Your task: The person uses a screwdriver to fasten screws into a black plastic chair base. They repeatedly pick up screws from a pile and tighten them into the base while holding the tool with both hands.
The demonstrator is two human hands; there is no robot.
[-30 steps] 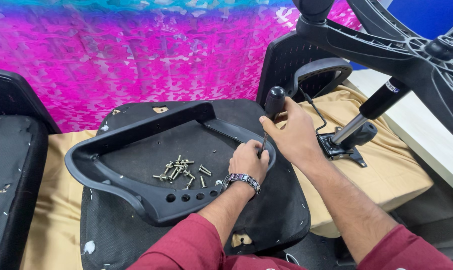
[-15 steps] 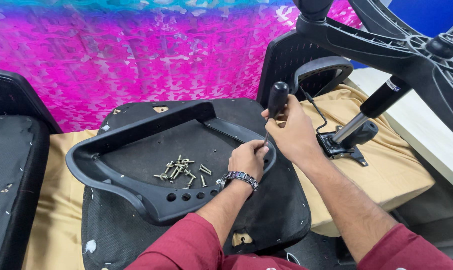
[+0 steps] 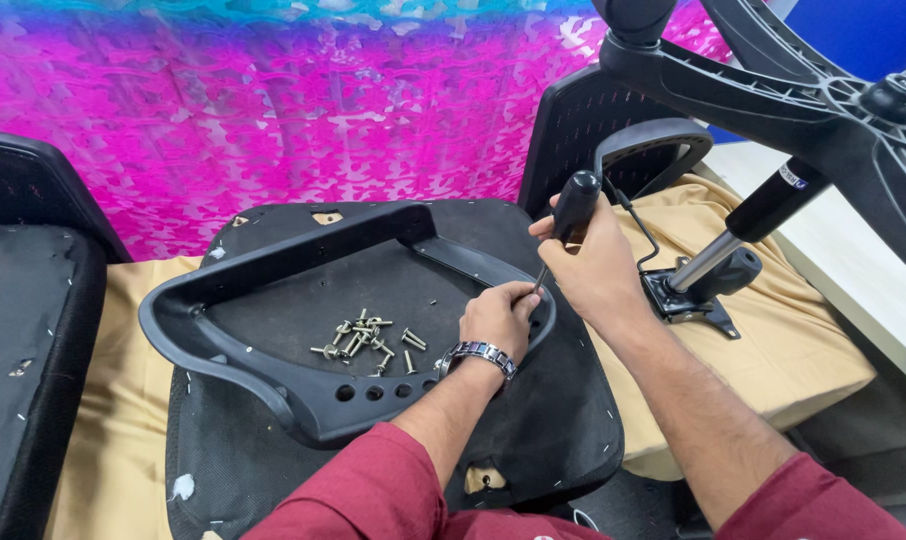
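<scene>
Gripping a black-handled screwdriver upright, the right hand is pressing its thin shaft down beside the left hand, whose fingers are pinching closed at the hidden tip on a smooth black plastic armrest frame. Beyond, loose silver screws are lying on the upturned fabric-covered seat base.

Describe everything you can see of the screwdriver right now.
The screwdriver has a thick black handle, matte like rubber or plastic, and a thin metal shaft. It stands nearly upright, leaning slightly, handle up. The right hand wraps the handle; the left hand pinches at the shaft's tip, hiding it. The tip meets the right side of the black plastic frame lying on the upturned seat base.
</scene>
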